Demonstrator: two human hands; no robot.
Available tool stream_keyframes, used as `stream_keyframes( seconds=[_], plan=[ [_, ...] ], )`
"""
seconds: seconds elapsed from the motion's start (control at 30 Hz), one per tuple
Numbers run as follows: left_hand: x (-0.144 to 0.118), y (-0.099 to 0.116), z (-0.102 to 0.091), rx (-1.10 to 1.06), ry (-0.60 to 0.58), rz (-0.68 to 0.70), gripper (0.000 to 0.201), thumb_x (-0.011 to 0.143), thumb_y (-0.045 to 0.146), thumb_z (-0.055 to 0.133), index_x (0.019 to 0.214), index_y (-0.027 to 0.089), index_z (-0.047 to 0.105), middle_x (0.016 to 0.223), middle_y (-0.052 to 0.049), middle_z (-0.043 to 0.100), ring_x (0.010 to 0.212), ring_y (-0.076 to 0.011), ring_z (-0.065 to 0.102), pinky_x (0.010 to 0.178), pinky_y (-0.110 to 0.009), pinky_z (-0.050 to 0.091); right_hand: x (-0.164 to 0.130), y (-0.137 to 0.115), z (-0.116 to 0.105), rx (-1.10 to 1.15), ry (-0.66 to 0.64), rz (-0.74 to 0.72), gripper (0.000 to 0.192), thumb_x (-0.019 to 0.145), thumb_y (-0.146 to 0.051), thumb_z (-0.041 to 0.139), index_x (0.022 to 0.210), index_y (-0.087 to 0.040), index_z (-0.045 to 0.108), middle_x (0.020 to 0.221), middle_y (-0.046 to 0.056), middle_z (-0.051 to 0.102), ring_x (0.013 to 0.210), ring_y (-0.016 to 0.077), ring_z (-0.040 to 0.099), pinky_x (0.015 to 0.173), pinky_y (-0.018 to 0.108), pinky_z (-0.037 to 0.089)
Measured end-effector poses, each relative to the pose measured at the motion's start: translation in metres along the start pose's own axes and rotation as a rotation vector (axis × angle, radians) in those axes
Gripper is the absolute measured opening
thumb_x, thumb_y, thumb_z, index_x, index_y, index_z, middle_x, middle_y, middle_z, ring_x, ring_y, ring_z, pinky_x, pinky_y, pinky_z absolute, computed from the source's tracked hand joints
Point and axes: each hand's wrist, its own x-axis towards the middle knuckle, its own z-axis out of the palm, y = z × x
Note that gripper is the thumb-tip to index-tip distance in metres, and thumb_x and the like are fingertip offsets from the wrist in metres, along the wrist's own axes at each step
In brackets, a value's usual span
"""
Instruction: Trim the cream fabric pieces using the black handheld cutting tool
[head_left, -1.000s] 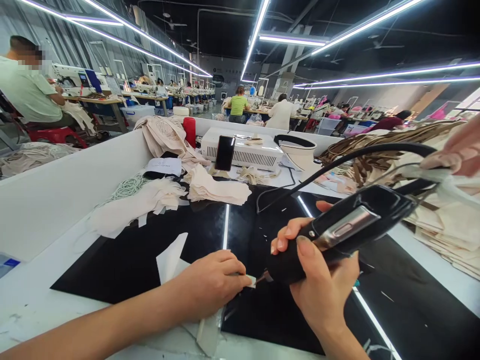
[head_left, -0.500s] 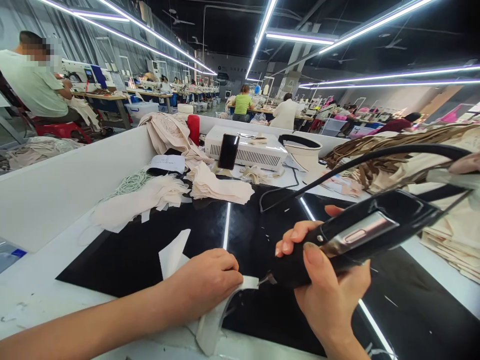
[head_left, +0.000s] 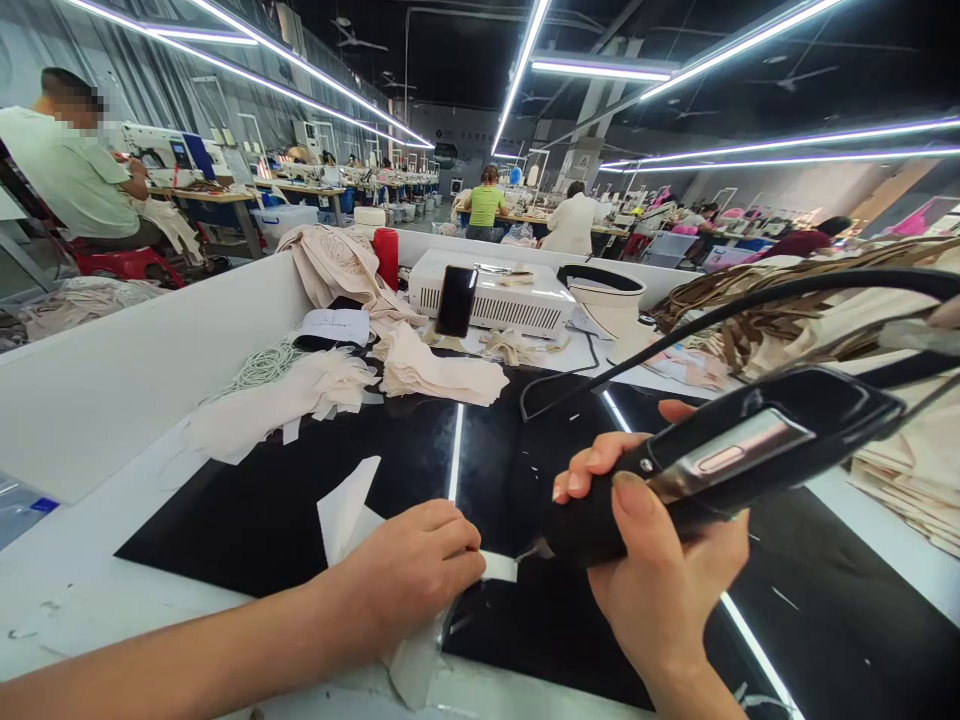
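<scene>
My left hand (head_left: 420,560) is closed, thumb and fingers pinching a white fabric piece (head_left: 349,505). A short strip of the fabric sticks out to the right of my fingertips, and another part hangs over the front edge of the black mat (head_left: 262,520). In my right hand (head_left: 660,560) is a black corded handheld cutter (head_left: 720,465) with a metallic side panel. Its thin metal tip (head_left: 536,549) points left and lies close by the end of the strip; whether they touch I cannot tell. The fingers wrap round the cutter's front end.
Stacked cream fabric pieces (head_left: 442,372) lie at the mat's back edge, near a phone (head_left: 456,300) and a white vented box (head_left: 491,290). The cutter's black cable (head_left: 712,318) arches to the right. More fabric stacks (head_left: 900,490) stand right. People work at sewing machines beyond the white partition (head_left: 150,380).
My right hand and the cutter have shifted slightly to the right. My left hand has turned a little, still pinching the fabric.
</scene>
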Motion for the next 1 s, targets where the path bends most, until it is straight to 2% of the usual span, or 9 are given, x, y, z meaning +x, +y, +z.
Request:
stream_keyframes(
  seconds=[0.23,0.53,0.73,1.0],
  plan=[
    [-0.002,0.001,0.004,0.033,0.031,-0.007,0.022,0.097,-0.001,0.054,0.109,0.014,0.063,0.102,-0.006,0.066,0.093,-0.0204,0.062,0.098,-0.037,0.053,-0.002,0.002,-0.001,-0.014,-0.009,0.014,0.048,0.086,-0.029,0.083,0.128,-0.033,0.059,0.082,-0.005,0.068,0.062,0.0142,0.064,0.059,0.032,0.058],
    [-0.002,0.008,-0.008,0.031,0.039,-0.024,0.022,0.099,-0.001,0.049,0.102,0.014,0.065,0.094,-0.006,0.066,0.084,-0.0190,0.059,0.090,-0.033,0.054,-0.002,0.001,-0.002,-0.022,-0.006,-0.007,0.048,0.086,-0.025,0.082,0.128,-0.031,0.060,0.081,-0.005,0.068,0.062,0.0146,0.064,0.060,0.033,0.058],
    [-0.002,0.007,-0.004,0.077,0.098,0.021,0.026,0.100,-0.004,0.044,0.101,0.012,0.065,0.086,-0.003,0.065,0.080,-0.0175,0.058,0.093,-0.035,0.052,0.002,0.000,0.010,-0.008,0.024,0.010,0.049,0.081,-0.027,0.083,0.124,-0.029,0.059,0.077,-0.005,0.067,0.059,0.0142,0.061,0.055,0.030,0.057],
    [-0.002,0.008,0.002,0.164,0.150,0.025,0.024,0.103,0.001,0.049,0.092,0.014,0.064,0.081,0.000,0.060,0.078,-0.0160,0.056,0.098,-0.033,0.050,-0.003,0.005,0.023,0.056,-0.021,0.027,0.047,0.083,-0.028,0.083,0.124,-0.029,0.059,0.078,-0.005,0.067,0.058,0.0135,0.062,0.054,0.029,0.057]
  ],
)
